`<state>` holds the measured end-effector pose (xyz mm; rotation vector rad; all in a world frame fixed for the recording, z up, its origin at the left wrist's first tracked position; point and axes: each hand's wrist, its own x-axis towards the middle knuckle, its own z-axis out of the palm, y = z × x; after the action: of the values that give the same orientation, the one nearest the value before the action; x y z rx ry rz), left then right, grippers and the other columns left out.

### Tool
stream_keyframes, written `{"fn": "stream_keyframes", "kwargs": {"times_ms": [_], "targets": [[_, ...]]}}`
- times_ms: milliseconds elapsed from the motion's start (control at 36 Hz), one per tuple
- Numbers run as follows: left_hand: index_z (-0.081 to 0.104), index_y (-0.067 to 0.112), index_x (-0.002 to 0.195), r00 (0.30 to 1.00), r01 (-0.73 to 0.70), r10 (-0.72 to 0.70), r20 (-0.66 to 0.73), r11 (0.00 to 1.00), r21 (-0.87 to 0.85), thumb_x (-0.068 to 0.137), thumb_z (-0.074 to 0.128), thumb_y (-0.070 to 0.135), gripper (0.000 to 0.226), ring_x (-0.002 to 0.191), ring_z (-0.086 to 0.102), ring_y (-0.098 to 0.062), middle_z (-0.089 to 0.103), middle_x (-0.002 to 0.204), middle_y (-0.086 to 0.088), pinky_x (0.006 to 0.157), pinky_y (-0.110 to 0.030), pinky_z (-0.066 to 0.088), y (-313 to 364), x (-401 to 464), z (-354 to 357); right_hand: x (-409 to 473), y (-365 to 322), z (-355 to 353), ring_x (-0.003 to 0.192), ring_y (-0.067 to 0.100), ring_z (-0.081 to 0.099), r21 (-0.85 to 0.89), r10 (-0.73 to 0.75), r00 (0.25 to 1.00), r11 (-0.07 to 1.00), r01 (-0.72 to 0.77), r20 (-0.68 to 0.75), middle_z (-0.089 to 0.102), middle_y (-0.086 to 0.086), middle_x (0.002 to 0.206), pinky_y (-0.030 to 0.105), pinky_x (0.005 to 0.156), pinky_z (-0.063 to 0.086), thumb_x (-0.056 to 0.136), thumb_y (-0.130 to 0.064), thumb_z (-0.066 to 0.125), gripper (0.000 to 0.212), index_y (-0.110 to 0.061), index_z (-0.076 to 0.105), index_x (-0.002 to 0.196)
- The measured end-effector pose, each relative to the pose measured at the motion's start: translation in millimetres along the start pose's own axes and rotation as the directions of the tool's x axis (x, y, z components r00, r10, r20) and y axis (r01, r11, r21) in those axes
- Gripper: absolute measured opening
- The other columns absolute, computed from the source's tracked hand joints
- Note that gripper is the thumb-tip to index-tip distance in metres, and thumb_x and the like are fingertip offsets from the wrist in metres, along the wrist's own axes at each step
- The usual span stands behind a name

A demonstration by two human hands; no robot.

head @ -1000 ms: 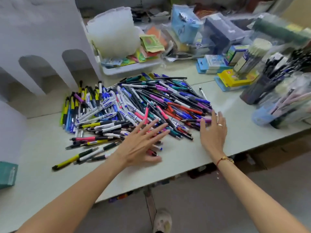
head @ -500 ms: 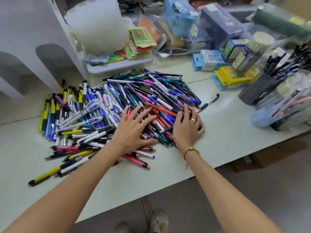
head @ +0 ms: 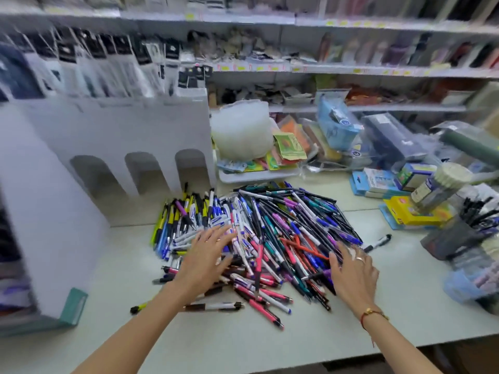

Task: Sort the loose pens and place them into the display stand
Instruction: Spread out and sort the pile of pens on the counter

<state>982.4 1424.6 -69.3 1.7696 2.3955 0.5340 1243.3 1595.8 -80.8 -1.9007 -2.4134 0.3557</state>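
Shop shelves full of packets, blurry, behind a pale table [head: 270,344]. Big heap of pens [head: 259,233] in the middle of the table. White display stand [head: 113,136] with three arched slots just behind and left of the heap. Left hand [head: 206,259] flat on the heap's left side, fingers spread, holding nothing. Right hand [head: 353,273] flat against the heap's right edge, fingers straight, holding nothing. One black pen [head: 376,242] alone, just right of the heap.

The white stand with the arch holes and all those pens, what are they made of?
The stand looks like matte white cardboard or thin board: flat folded panels, cleanly cut arches, no shine. The pens look like coloured plastic, smooth and slightly glossy; some seem to have darker grip sections, possibly rubber. Blur leaves this uncertain.
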Motion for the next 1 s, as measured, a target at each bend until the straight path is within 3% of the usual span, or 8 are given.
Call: {"fn": "stream_keyframes", "kwargs": {"times_ms": [83, 194, 278, 389, 528, 694, 917, 1000], "targets": [[0.053, 0.027, 0.135, 0.970, 0.219, -0.221, -0.099, 0.975, -0.032, 0.094, 0.058, 0.025, 0.042, 0.135, 0.039, -0.019, 0.046, 0.144, 0.005, 0.111, -0.034, 0.028, -31, -18, -20, -4, -20, -6, 0.143, 0.029, 0.020, 0.013, -0.025, 1.000, 1.000, 0.025, -0.016, 0.029, 0.011, 0.155, 0.044, 0.112, 0.020, 0.100, -0.044, 0.034, 0.050, -0.023, 0.038, 0.146], [0.047, 0.022, 0.139, 0.905, 0.425, -0.425, 0.004, 0.905, -0.017, 0.093, 0.054, 0.023, 0.046, 0.137, 0.033, -0.020, 0.036, 0.151, 0.000, 0.109, -0.033, 0.030, -63, -29, -34, -5, -77, -5, 0.142, 0.028, 0.023, 0.012, -0.169, 0.986, 0.986, 0.169, 0.008, 0.033, 0.009, 0.152, 0.045, 0.114, 0.020, 0.100, -0.041, 0.038, 0.048, -0.021, 0.040, 0.143], [0.043, 0.020, 0.141, 0.889, 0.455, -0.452, 0.067, 0.890, -0.039, 0.095, 0.051, 0.023, 0.047, 0.140, 0.029, -0.021, 0.031, 0.153, -0.001, 0.109, -0.034, 0.029, -78, -27, -39, -8, -128, 1, 0.141, 0.025, 0.025, -0.022, -0.296, 0.954, 0.954, 0.298, 0.051, 0.033, 0.007, 0.152, 0.044, 0.115, 0.025, 0.100, -0.042, 0.038, 0.051, -0.019, 0.035, 0.146], [0.033, 0.017, 0.147, 0.838, 0.540, -0.529, 0.136, 0.839, -0.066, 0.098, 0.047, 0.034, 0.053, 0.141, 0.027, -0.022, 0.027, 0.155, -0.004, 0.111, -0.036, 0.030, -91, -9, -43, -13, -187, 10, 0.145, 0.021, 0.018, -0.055, -0.418, 0.899, 0.903, 0.427, 0.131, 0.024, 0.003, 0.157, 0.039, 0.116, 0.018, 0.099, -0.052, 0.034, 0.062, -0.021, 0.021, 0.151], [0.035, 0.007, 0.141, 0.717, 0.697, -0.682, 0.147, 0.707, -0.121, 0.094, 0.045, 0.053, 0.066, 0.132, 0.038, -0.027, 0.039, 0.145, -0.011, 0.102, -0.038, 0.038, -102, 21, -41, -3, -235, 21, 0.146, 0.019, 0.015, -0.063, -0.459, 0.878, 0.880, 0.470, 0.133, 0.020, 0.002, 0.159, 0.039, 0.116, 0.018, 0.095, -0.063, 0.030, 0.071, -0.025, 0.017, 0.153], [0.034, 0.005, 0.139, 0.624, 0.781, -0.767, 0.147, 0.612, -0.122, 0.083, 0.052, 0.069, 0.087, 0.130, 0.037, -0.032, 0.040, 0.141, -0.017, 0.100, -0.039, 0.039, -109, 44, -30, 2, -255, 35, 0.148, 0.026, 0.007, -0.057, -0.458, 0.834, 0.866, 0.496, 0.308, 0.016, 0.006, 0.160, 0.044, 0.117, 0.016, 0.093, -0.064, 0.034, 0.072, -0.026, 0.020, 0.152], [0.031, 0.002, 0.141, 0.555, 0.828, -0.799, 0.231, 0.556, -0.064, 0.071, 0.061, 0.075, 0.105, 0.130, 0.038, -0.037, 0.038, 0.141, -0.022, 0.101, -0.040, 0.039, -117, 70, -32, 11, -264, 24, 0.131, 0.028, 0.036, -0.159, -0.504, 0.822, 0.818, 0.553, 0.266, 0.044, 0.012, 0.137, 0.046, 0.105, 0.033, 0.088, -0.046, 0.056, 0.050, -0.014, 0.048, 0.125], [0.027, 0.002, 0.142, 0.539, 0.833, -0.790, 0.292, 0.552, -0.041, 0.075, 0.064, 0.068, 0.101, 0.130, 0.038, -0.036, 0.035, 0.143, -0.020, 0.100, -0.040, 0.040, -123, 77, -36, 15, -271, 22, 0.124, 0.028, 0.041, -0.199, -0.542, 0.790, 0.773, 0.603, 0.288, 0.049, 0.010, 0.129, 0.043, 0.100, 0.039, 0.086, -0.038, 0.061, 0.049, -0.011, 0.045, 0.124]]}}
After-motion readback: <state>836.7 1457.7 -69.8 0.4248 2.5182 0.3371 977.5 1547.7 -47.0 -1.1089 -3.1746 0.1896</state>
